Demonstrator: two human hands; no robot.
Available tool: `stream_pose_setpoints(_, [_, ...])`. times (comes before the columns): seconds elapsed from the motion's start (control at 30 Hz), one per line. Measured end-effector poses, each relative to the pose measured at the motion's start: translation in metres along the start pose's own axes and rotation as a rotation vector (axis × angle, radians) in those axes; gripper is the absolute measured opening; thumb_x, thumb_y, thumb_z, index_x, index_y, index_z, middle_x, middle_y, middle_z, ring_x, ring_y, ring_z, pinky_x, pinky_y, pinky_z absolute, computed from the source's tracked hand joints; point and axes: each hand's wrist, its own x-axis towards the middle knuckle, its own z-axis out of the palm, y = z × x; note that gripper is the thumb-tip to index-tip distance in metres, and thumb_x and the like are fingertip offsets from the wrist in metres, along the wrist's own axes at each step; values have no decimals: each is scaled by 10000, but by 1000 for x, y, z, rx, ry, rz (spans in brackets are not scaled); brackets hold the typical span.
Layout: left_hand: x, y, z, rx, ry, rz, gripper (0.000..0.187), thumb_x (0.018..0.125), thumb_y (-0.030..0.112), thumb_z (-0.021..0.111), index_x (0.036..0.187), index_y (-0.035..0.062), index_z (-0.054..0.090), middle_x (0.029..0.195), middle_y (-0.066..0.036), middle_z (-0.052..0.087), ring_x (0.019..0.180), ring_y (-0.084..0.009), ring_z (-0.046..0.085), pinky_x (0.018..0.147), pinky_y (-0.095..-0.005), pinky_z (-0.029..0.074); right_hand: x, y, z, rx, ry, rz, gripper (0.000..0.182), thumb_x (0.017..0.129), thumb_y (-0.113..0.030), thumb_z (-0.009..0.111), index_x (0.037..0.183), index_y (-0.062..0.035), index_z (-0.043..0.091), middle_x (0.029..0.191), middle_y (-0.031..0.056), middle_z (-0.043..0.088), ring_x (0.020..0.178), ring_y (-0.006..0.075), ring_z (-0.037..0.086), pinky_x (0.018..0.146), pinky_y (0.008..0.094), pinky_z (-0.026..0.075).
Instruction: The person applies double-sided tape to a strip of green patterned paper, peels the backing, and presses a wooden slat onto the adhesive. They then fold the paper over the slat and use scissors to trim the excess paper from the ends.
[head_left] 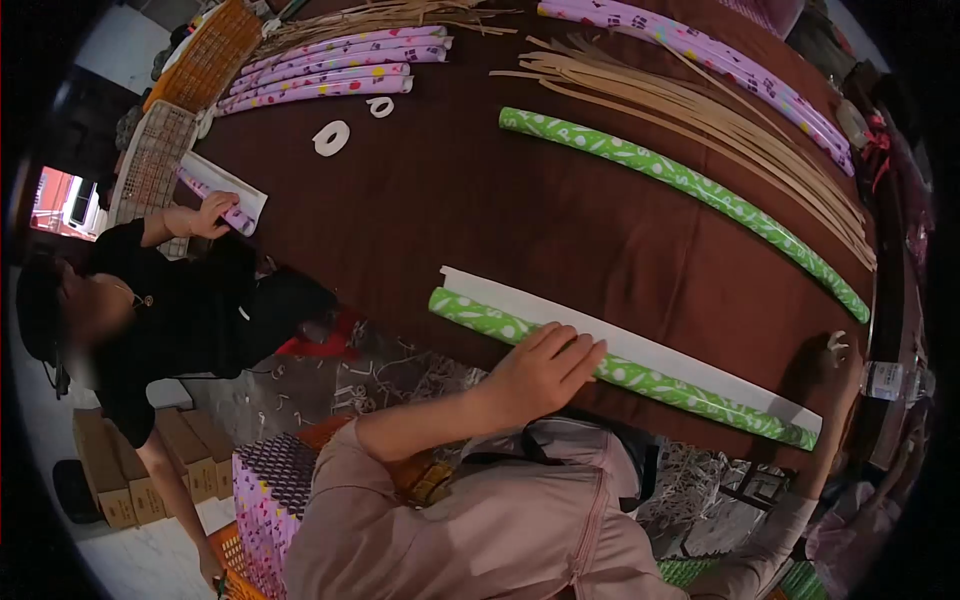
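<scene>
A green patterned roll of wrapping paper (680, 383) lies along the near edge of the brown table, a white strip of its sheet (620, 335) showing along the far side. My left hand (545, 368) rests across this roll left of its middle, fingers stretched over it. At the table's right edge, my right hand (842, 352) is raised just beyond the roll's right end. Its fingers look drawn together around something small and whitish that I cannot make out. Farther back lies a second green roll (680, 185), apart from both hands.
Pale brown strips (700, 115) and purple rolls (330, 65) lie toward the back. Two white paper rings (331, 138) sit at left. A co-worker (150, 300) at left holds a purple roll. A plastic bottle (890, 380) lies at the right edge; orange baskets (205, 55) stand back left.
</scene>
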Motion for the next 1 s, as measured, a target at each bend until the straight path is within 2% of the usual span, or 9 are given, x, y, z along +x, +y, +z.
stream_pose_setpoints(0.07, [10,10,11,-1,10,3,440,798,179,698,1182,-17,606,1048,-104,588,970,-255,563,881,-399,473,4,15,37,-47,96,-15,433,901,-194,640,1302,-56,556,1139,213,618,1111,374,576,936,443,471])
stream_pose_setpoints(0.17, [17,21,18,4,10,12,401,840,191,671,1175,-20,607,1054,-107,590,981,-257,568,894,-390,468,-16,-90,-13,-238,308,-231,334,896,-180,645,1197,-38,624,1100,193,634,1077,363,587,929,444,468])
stream_pose_setpoints(0.3, [18,22,19,-16,10,4,396,801,165,665,1144,-26,613,1059,-109,591,991,-260,566,904,-399,466,-67,-303,-73,768,-358,-372,206,844,-114,668,1016,1,664,974,157,653,1007,303,608,827,422,508])
stream_pose_setpoints(0.37, [15,23,22,-6,67,16,373,760,135,640,1098,-22,630,1075,-124,605,1030,-273,573,920,-415,467,-76,-363,-53,679,-248,-903,230,823,-149,688,999,-2,676,957,155,643,950,310,614,782,410,517])
stream_pose_setpoints(0.5, [9,23,25,-162,15,-43,365,782,122,594,1124,8,652,1119,-128,615,1092,-283,567,1000,-420,436,-81,-448,-27,731,-437,-1068,271,831,-212,690,998,1,686,921,150,647,884,340,611,773,413,513])
stream_pose_setpoints(0.67, [8,23,32,-92,51,-58,263,770,130,635,1005,16,668,1075,-114,631,1073,-272,577,971,-406,447,-82,-481,-6,825,-546,-1254,210,849,-174,680,966,-1,698,863,158,663,833,327,632,744,399,520])
stream_pose_setpoints(0.73, [8,20,30,-51,118,0,241,775,149,643,979,24,669,1059,-102,629,1068,-261,576,975,-399,440,-79,-477,-12,979,-716,-1103,156,847,-128,680,936,-1,698,847,165,679,803,297,659,708,384,525])
stream_pose_setpoints(0.77, [7,19,29,-39,124,-10,241,775,149,643,979,24,669,1059,-102,629,1068,-261,576,975,-399,440,-82,-476,-12,1008,-702,-1024,126,854,-114,703,901,0,679,878,124,693,757,187,665,678,318,515])
stream_pose_setpoints(1.0, [-19,-10,-2,32,217,-222,417,841,430,667,965,32,655,1006,-97,617,1039,-280,567,976,-412,426,-85,-478,-12,1147,-756,-969,116,823,8,655,939,-2,656,846,157,679,769,250,669,692,332,519])
